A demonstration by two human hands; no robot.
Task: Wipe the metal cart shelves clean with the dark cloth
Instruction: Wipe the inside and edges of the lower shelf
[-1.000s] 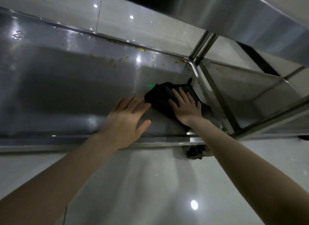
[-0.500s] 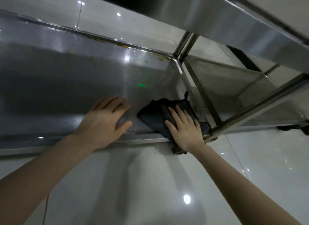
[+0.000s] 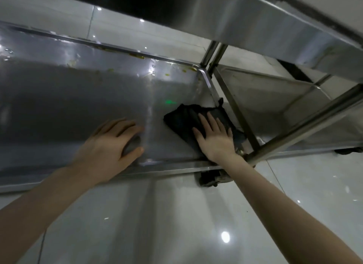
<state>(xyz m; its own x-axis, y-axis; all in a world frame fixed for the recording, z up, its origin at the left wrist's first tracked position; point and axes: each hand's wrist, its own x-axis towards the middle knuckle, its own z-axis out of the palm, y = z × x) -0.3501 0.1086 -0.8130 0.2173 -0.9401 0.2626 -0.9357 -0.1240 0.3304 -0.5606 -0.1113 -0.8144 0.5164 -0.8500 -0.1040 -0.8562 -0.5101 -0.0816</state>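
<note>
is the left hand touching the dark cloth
No, the left hand lies on the bare metal cart shelf; only the right hand presses the dark cloth.

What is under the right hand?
The dark cloth, pressed flat onto the shelf by the right hand. The metal beneath the cloth is covered and cannot be seen.

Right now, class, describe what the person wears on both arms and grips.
Nothing worn shows: the left arm and right arm are bare, no sleeves in view, and the left grip and right grip carry no gloves or watch.
</note>
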